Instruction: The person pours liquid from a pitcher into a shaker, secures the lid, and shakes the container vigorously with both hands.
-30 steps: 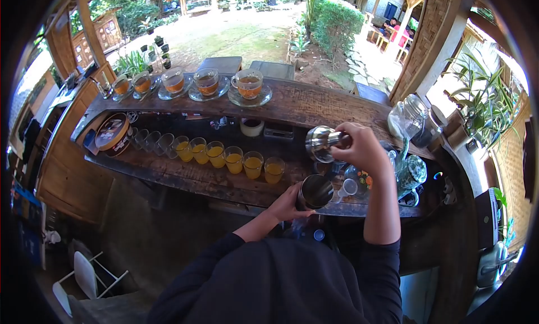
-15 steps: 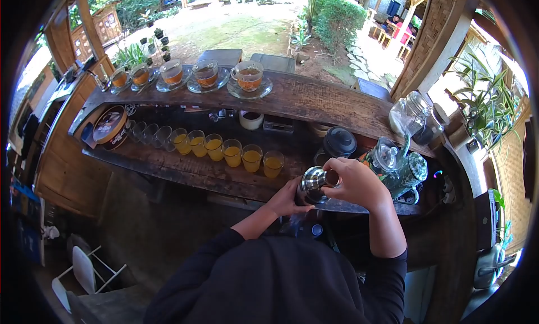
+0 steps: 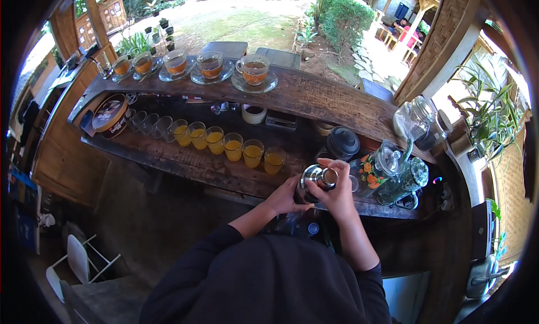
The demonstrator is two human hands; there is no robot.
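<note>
A shiny metal cocktail shaker [image 3: 312, 176] is tilted in front of me at the lower counter's edge. My left hand [image 3: 282, 196] is wrapped around its body. At its cap end, my right hand [image 3: 337, 196] has its fingers closed around the top. Left of the shaker, several glasses of yellow drink [image 3: 233, 150] stand in a row, with empty glasses [image 3: 163, 128] continuing the line. Just beyond my right hand are a dark lidded jar [image 3: 342, 142], a lidded glass jar with orange flowers [image 3: 370, 173] and a green speckled enamel pitcher [image 3: 414, 175].
Along the upper wooden counter [image 3: 331, 97], several glass cups of amber drink [image 3: 255, 71] sit on saucers. A round tub [image 3: 109, 115] occupies the far left. Clear lidded jars [image 3: 414, 116] stand at right. Below the shaker is a bottle with a blue cap [image 3: 313, 228].
My right hand has shifted from above the shaker's cap to its near right side, with the forearm drawn inward. My left hand keeps hold of the body. The view has turned slightly.
</note>
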